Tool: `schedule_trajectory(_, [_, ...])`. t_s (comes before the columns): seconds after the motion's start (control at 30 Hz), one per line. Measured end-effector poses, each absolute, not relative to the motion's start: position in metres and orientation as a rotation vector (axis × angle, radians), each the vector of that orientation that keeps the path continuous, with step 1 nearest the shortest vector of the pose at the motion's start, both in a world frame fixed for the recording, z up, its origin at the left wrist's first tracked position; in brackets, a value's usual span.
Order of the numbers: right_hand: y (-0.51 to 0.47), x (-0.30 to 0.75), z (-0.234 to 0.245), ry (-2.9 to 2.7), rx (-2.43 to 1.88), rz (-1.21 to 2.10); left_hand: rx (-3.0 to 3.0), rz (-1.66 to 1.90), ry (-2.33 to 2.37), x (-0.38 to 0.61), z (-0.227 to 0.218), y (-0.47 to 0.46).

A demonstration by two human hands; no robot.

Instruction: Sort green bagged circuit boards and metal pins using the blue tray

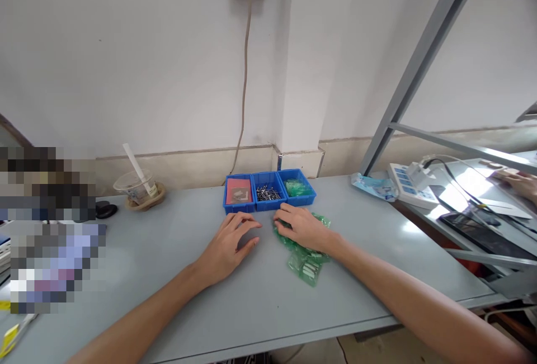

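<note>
Head view: just in front of the blue bins (268, 190), the right hand (304, 228) lies flat on the green packets (309, 263), gripping none. The left hand (229, 246) rests open and empty. Pinching a single packet's edge probably separates them best.

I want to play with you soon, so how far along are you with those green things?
Early, it seems. Done: some green parts sit in the right bin. In hand: the right hand rests on the pile of green pieces on the table; the left hand lies flat beside it, empty. Left: that pile is all still on the table.
</note>
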State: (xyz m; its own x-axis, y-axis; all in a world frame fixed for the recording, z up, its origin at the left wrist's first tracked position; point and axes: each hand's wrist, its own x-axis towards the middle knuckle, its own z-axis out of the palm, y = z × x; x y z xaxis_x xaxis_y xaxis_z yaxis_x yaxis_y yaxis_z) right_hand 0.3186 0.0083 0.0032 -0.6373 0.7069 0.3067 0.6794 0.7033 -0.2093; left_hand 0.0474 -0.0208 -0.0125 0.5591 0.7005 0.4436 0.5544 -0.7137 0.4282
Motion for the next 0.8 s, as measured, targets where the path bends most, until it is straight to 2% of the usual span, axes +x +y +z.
schedule_trajectory(0.53, [0.017, 0.322, 0.002, -2.255, -1.011, 0.138, 2.568, 0.881, 1.025, 0.046, -0.006, -0.024])
schedule_trajectory(0.8, [0.008, 0.313, 0.005, -2.003, -1.069, 0.311, 2.55, 0.876, 1.035, 0.045, -0.007, -0.023])
